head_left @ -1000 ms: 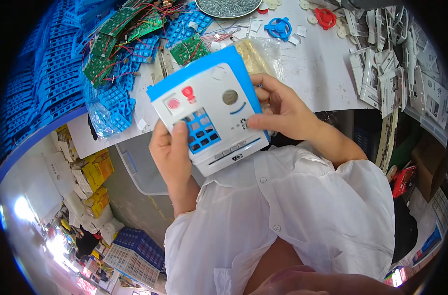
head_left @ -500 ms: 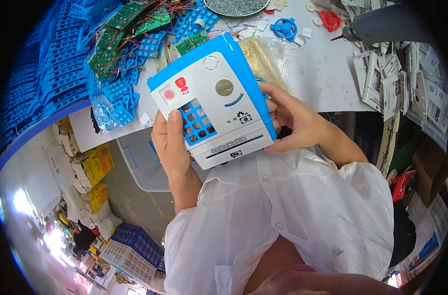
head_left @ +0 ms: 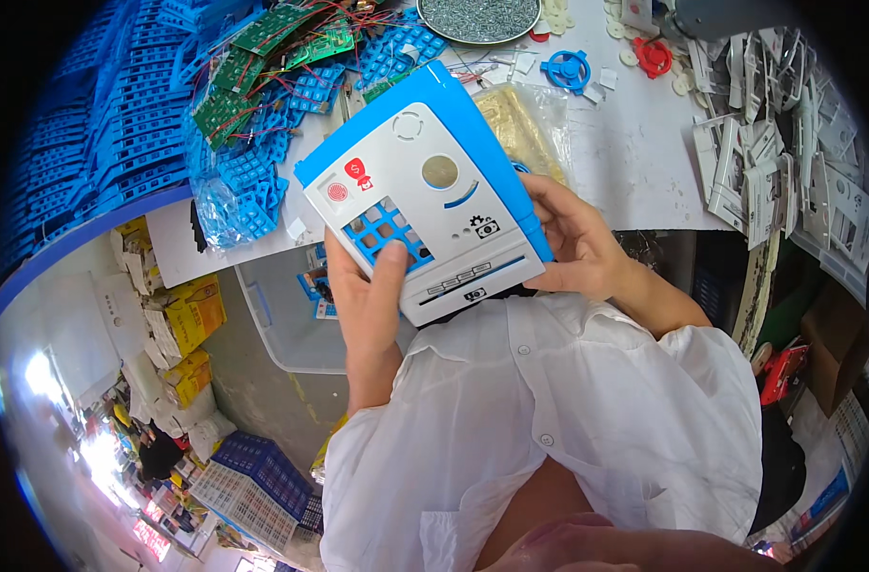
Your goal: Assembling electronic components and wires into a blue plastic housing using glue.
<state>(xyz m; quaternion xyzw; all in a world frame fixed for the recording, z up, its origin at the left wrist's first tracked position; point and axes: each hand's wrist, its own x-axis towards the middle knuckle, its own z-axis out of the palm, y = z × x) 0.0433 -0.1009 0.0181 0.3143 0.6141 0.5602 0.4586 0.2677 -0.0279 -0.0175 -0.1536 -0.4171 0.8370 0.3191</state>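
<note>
A toy cash machine case (head_left: 432, 221), with a white printed front panel and a blue body, is held tilted in front of my chest. My left hand (head_left: 366, 305) grips its left side, the thumb lying on the blue keypad grid (head_left: 382, 227) in the panel's window. Around the right edge curls my right hand (head_left: 587, 250), its thumb near the lower right corner and its other fingers partly hidden by the case. Dark gaps show between the bars of the grid. The back of the case is out of sight.
Blue plastic parts (head_left: 91, 133) are heaped at the left, beside green circuit boards (head_left: 267, 30) with red wires. A round tray of screws (head_left: 480, 17) stands at the back. White panels (head_left: 754, 172) pile up on the right under a dark power tool (head_left: 730, 17). Below the table sits a clear bin (head_left: 272, 329).
My left thumb has moved from the keypad window's upper left edge down onto the grid. The case has shifted slightly to the right in view, still between both hands.
</note>
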